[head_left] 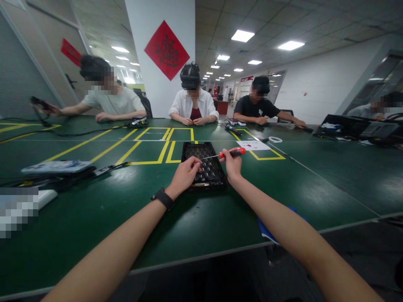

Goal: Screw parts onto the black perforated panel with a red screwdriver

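Observation:
A black tray-like frame with a grid of small cells lies flat on the green table in front of me. My left hand rests on its near left part, fingers curled in a pinch around the tip of a screwdriver. My right hand grips the red-and-black handle of that screwdriver. Its thin shaft runs left toward my left fingers, just above the frame. A black watch sits on my left wrist.
Yellow tape lines mark boxes on the table. A white paper sheet and a tape roll lie to the right, flat devices and cables to the left. A blue object sits under my right forearm. Several people sit along the far side.

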Demonstrator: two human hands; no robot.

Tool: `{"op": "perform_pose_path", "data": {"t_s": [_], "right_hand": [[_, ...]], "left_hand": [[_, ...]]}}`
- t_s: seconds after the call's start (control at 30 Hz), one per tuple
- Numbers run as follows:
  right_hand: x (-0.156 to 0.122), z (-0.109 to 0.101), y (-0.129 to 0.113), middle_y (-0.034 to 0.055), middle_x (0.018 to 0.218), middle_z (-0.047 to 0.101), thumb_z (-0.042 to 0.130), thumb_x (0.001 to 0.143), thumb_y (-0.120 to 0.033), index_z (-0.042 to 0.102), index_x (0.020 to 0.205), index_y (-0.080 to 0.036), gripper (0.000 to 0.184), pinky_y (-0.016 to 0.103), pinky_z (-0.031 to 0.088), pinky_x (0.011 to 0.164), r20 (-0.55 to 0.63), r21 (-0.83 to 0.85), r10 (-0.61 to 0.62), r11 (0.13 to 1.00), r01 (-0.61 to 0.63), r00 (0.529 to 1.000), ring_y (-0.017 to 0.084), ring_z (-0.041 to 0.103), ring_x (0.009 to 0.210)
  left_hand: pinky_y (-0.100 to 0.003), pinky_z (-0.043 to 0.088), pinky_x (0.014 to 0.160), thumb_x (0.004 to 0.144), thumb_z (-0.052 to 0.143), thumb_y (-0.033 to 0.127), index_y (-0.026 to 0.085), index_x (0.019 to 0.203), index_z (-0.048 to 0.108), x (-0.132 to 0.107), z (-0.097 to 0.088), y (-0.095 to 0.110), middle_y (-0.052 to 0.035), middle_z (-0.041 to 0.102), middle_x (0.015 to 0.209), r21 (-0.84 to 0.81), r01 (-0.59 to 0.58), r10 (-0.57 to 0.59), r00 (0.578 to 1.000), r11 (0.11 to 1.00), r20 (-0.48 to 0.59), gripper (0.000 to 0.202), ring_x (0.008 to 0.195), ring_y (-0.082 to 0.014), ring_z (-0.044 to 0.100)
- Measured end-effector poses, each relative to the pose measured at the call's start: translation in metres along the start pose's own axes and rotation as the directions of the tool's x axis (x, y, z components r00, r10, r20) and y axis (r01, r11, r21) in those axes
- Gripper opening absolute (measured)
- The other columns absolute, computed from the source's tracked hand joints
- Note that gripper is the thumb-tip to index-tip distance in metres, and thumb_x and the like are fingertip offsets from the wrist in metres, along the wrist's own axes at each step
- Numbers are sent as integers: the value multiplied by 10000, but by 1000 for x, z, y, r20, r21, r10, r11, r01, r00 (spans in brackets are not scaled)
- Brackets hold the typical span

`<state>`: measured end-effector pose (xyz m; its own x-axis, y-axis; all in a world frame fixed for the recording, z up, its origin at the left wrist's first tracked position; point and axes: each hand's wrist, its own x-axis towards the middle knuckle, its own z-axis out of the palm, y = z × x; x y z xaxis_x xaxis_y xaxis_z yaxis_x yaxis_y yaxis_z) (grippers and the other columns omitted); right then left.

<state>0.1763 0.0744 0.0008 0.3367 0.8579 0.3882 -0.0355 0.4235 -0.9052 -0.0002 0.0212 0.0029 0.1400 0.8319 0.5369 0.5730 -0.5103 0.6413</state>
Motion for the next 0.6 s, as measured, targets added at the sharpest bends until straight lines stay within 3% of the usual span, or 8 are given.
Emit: {"op": "perform_pose_path", "data": {"t_s": [0.13, 0.33, 0.6], "right_hand": [[0, 3, -3, -65, 393, 449, 556, 724, -406, 475, 534, -177, 308, 229, 404, 520, -165, 173, 130, 980, -102, 978, 84, 461, 414], [-1, 4, -3, -67, 368, 406, 555, 721, -345, 417, 481, -184, 321, 203, 400, 461, -160, 325, 234, 930, -173, 959, 73, 445, 398], [0, 3, -3, -73, 368, 395, 558, 718, -342, 417, 487, -187, 312, 197, 401, 444, -157, 329, 238, 928, -176, 959, 72, 436, 392]], "left_hand": [[-279, 434, 716, 804, 475, 223, 180, 922, 555, 2, 5, -10, -23, 604, 840, 32, -14, 14, 1000, 999, -6, 149, 762, -140, 558], [-292, 454, 707, 722, 591, 220, 170, 940, 517, 4, 10, -22, -37, 556, 883, 60, -10, 12, 999, 998, -32, 235, 762, -136, 540], [-270, 442, 700, 794, 509, 230, 176, 893, 534, 2, 5, -14, -21, 583, 831, 26, -13, 14, 999, 1000, -38, 116, 750, -128, 547]]}}
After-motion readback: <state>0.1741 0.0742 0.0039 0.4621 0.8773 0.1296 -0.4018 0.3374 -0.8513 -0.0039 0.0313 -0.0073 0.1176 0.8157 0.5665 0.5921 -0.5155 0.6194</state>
